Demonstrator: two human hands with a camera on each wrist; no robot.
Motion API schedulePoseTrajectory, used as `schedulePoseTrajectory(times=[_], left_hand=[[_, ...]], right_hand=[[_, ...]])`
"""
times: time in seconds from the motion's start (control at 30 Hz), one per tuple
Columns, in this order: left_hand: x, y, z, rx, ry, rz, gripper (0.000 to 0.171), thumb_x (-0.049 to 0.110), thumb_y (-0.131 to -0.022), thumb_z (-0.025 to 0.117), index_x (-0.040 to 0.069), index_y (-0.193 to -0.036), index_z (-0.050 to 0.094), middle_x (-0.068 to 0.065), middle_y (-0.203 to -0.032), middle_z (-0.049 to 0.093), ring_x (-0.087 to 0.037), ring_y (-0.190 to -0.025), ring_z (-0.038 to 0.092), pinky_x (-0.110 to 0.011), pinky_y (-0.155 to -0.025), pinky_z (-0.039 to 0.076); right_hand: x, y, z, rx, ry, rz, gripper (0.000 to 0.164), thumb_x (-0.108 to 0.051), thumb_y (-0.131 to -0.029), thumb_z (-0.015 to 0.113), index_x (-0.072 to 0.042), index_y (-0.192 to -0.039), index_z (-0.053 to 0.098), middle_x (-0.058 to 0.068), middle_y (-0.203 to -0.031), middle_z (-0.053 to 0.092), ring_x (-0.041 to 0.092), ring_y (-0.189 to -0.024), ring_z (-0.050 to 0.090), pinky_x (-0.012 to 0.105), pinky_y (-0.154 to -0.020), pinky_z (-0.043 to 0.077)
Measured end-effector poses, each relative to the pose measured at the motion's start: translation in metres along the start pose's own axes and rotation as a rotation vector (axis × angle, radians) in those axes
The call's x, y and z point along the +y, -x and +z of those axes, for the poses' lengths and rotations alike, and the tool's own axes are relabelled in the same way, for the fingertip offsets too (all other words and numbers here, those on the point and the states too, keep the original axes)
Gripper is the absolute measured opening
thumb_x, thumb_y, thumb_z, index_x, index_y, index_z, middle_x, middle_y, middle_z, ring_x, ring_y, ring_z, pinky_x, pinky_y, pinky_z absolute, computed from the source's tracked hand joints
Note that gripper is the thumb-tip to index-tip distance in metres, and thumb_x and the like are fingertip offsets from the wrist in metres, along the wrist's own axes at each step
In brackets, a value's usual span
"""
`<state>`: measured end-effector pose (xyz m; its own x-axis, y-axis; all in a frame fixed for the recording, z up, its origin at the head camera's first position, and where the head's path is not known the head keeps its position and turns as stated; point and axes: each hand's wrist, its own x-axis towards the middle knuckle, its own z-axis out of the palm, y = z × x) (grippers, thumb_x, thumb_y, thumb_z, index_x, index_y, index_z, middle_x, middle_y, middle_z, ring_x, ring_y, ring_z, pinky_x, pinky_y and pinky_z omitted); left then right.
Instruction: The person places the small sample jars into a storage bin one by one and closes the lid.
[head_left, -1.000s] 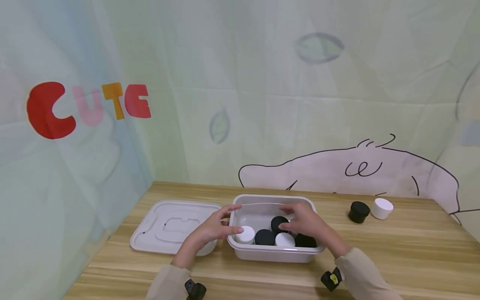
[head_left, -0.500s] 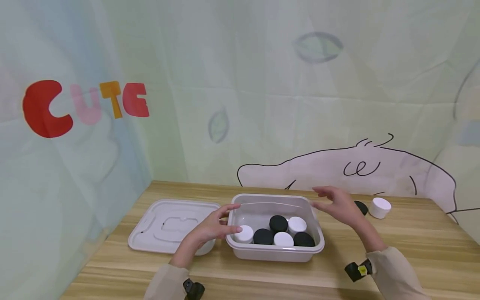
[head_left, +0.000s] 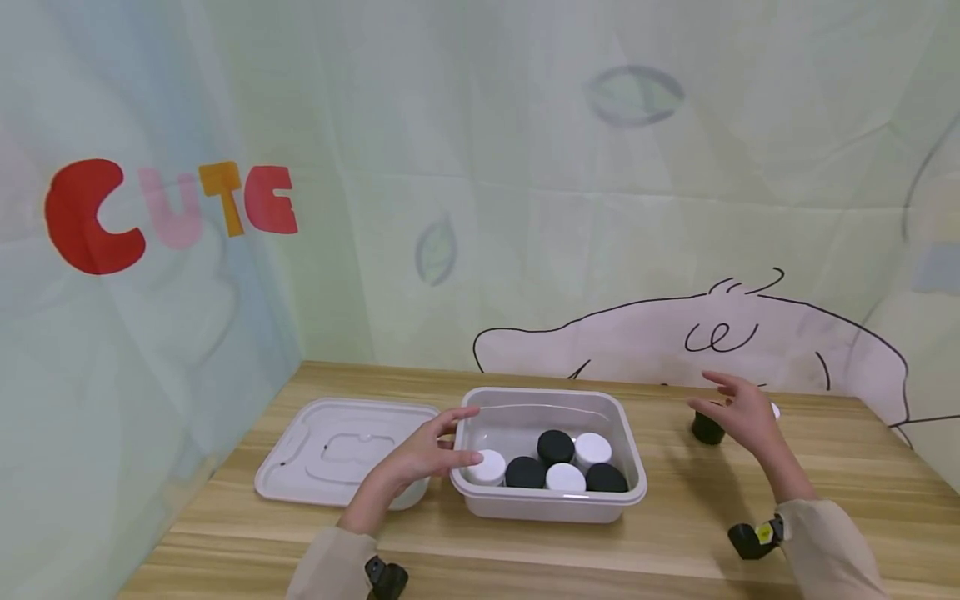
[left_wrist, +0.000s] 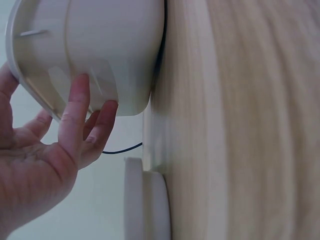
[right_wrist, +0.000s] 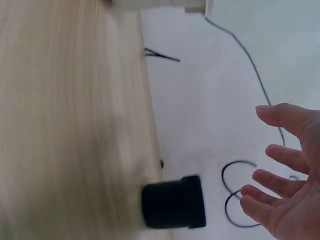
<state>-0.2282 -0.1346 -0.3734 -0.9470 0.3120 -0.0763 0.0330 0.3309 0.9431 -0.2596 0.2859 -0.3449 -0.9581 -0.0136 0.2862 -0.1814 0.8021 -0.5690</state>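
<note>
In the head view a white plastic box holds several small round black and white jars, grouped toward its near side. My left hand grips the box's left rim, its thumb over the edge beside a white jar. The left wrist view shows fingers against the outer wall. My right hand is over the right of the table, fingers spread and holding nothing. Just below its fingertips stands a black jar, partly covered by the hand. A white jar behind the hand is mostly hidden.
A flat white lid lies on the wooden table left of the box. A printed cloth hangs along the back and left edges. Black cables show beyond the table edge in the right wrist view.
My right hand has left the box and moved right to above the black jar. A white jar is now visible in the box where that hand was. The left hand has stayed at the rim.
</note>
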Motion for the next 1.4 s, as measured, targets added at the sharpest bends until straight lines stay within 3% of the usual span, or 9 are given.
schedulePoseTrajectory(times=[0.37,0.7,1.2,1.4], left_hand=[[0.001,0.0,0.0,0.011,-0.017,-0.016,0.067,0.02,-0.076,0.074,0.014,-0.135,0.042,-0.023,-0.127,0.045,-0.032,-0.104,0.052,-0.034,-0.067,0.049],[0.002,0.001,0.001,0.009,-0.011,-0.016,0.067,0.02,-0.076,0.074,0.014,-0.135,0.042,-0.023,-0.127,0.045,-0.032,-0.105,0.053,-0.034,-0.067,0.05],[0.003,0.001,0.0,0.014,-0.023,-0.012,0.067,0.02,-0.076,0.074,0.014,-0.134,0.043,-0.022,-0.125,0.047,-0.028,-0.103,0.051,-0.033,-0.066,0.049],[0.0,0.0,0.0,-0.003,-0.002,0.01,0.067,0.019,-0.076,0.074,0.012,-0.135,0.042,-0.022,-0.122,0.049,-0.027,-0.1,0.052,-0.032,-0.065,0.049]], right_hand=[[0.033,0.001,0.005,-0.069,0.036,0.068,0.065,-0.029,-0.082,0.066,0.015,-0.125,0.042,0.038,-0.125,0.041,0.052,-0.109,0.043,0.054,-0.083,0.042],[0.045,0.0,0.006,-0.128,0.03,0.099,0.065,-0.026,-0.081,0.067,0.018,-0.122,0.043,0.041,-0.118,0.044,0.052,-0.105,0.046,0.051,-0.081,0.043],[0.048,-0.002,0.008,-0.132,0.058,0.11,0.063,-0.027,-0.082,0.067,0.015,-0.123,0.045,0.043,-0.119,0.041,0.053,-0.105,0.044,0.053,-0.08,0.042],[0.041,-0.001,0.008,-0.062,0.063,0.05,0.061,-0.026,-0.081,0.068,0.015,-0.12,0.048,0.042,-0.115,0.045,0.052,-0.101,0.049,0.051,-0.075,0.046]])
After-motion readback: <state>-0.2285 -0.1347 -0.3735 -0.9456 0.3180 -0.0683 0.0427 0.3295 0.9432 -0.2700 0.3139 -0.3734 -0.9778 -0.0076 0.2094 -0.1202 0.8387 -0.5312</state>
